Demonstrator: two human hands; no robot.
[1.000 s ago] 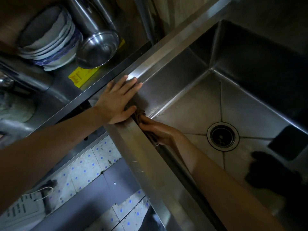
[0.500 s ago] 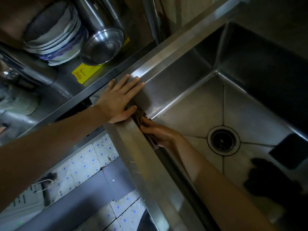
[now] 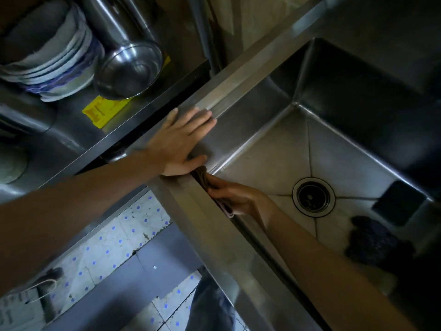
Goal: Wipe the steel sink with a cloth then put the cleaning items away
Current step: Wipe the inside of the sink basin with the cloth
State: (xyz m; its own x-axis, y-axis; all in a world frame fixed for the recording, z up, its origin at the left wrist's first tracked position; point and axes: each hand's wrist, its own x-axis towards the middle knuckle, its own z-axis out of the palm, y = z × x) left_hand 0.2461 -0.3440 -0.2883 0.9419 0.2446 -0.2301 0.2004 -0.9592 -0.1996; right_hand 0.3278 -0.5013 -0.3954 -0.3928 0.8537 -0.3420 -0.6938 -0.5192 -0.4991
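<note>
Wiping step in hand: right hand (image 3: 235, 199) inside the steel sink (image 3: 269, 151), fingers curled round a folded brownish cloth (image 3: 202, 177), pressing it against the near wall just under the rim, close to the corner. Left hand (image 3: 177, 144) flat on the rim, fingers straight and together, bracing. Next, probably, dragging the cloth along the wall with steady pressure. Brushed, dull-gleaming metal, creased toward a round drain (image 3: 313, 197); a dark knobbly scrubber (image 3: 374, 242) and flat black sponge (image 3: 399, 203) lying beyond it.

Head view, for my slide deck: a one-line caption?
Right hand presses cloth against sink wall; left hand braces on rim.
</note>
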